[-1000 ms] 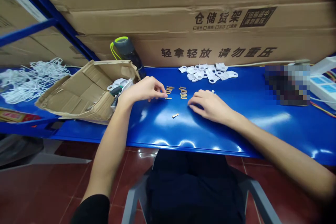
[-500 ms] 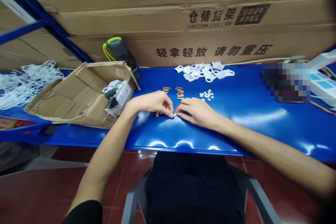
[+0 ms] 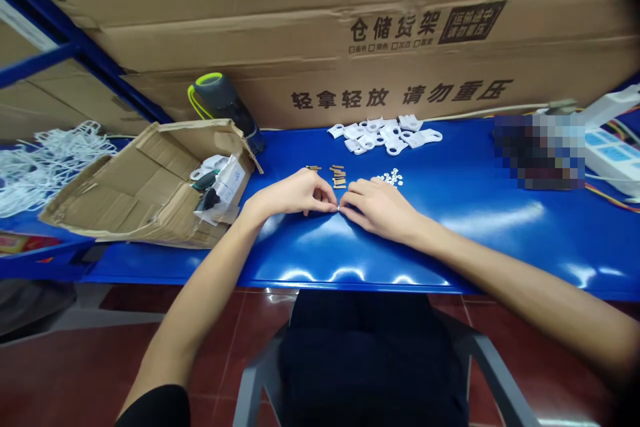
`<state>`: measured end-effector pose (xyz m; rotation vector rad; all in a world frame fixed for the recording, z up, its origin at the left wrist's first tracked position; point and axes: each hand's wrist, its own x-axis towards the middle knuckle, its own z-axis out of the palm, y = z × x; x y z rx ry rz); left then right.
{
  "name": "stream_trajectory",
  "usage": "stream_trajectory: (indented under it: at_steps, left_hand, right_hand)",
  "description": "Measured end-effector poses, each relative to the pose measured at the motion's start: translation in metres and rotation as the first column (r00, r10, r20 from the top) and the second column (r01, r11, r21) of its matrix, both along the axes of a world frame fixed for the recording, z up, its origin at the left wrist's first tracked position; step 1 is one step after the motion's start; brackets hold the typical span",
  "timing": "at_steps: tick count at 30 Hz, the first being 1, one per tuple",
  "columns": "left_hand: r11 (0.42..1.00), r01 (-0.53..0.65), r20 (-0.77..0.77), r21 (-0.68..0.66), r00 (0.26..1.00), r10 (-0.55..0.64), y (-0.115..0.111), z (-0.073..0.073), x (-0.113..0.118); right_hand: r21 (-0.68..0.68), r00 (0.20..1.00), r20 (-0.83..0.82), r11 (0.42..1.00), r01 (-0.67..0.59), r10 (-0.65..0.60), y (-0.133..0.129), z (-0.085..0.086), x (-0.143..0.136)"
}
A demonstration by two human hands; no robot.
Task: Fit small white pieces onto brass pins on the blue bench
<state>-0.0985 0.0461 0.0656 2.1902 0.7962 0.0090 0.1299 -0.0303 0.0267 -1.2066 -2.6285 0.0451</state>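
Both hands meet over the blue tabletop (image 3: 310,253), fingertips nearly touching around a tiny white piece (image 3: 339,209). My left hand (image 3: 313,195) pinches it from the left, and my right hand (image 3: 367,205) pinches from the right. Fingers hide most of the piece. Just behind them lie small brown strips (image 3: 339,177) in two groups, the left one partly covered by my left hand. A cluster of tiny white parts (image 3: 393,177) sits behind my right hand. Farther back is a pile of white flat pieces with round holes (image 3: 395,145).
An open cardboard box (image 3: 165,167) holding bagged items stands at left, with a dark bottle (image 3: 225,103) behind it. White cords (image 3: 50,160) lie at far left. A power strip (image 3: 613,155) and a pixelated dark object (image 3: 540,153) are at right.
The hands have moved slightly right and away from the body, closer together, and the white piece shows less between the fingertips. The whole view has shifted a little.
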Motion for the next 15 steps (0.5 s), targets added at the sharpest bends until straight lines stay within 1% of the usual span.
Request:
stream_trajectory:
  at_steps: [8,12,15]
  left_hand:
    - [0.995,0.031,0.023,0.092,0.999,-0.033,0.0011,-0.0049,0.0009]
    - [0.995,0.05,0.011,0.089,0.999,-0.051,0.0005,-0.0045,0.0011]
    - [0.993,0.063,-0.01,0.104,0.998,-0.062,0.0028,-0.0027,-0.0028]
  right_hand:
    - [-0.037,0.995,-0.097,0.999,0.012,-0.015,0.0024,-0.0024,0.0003]
    - [-0.069,0.993,-0.117,0.998,0.006,-0.014,0.0033,-0.0031,0.0004]
    - [-0.091,0.993,-0.11,0.996,0.02,-0.03,0.0049,-0.0004,0.0033]
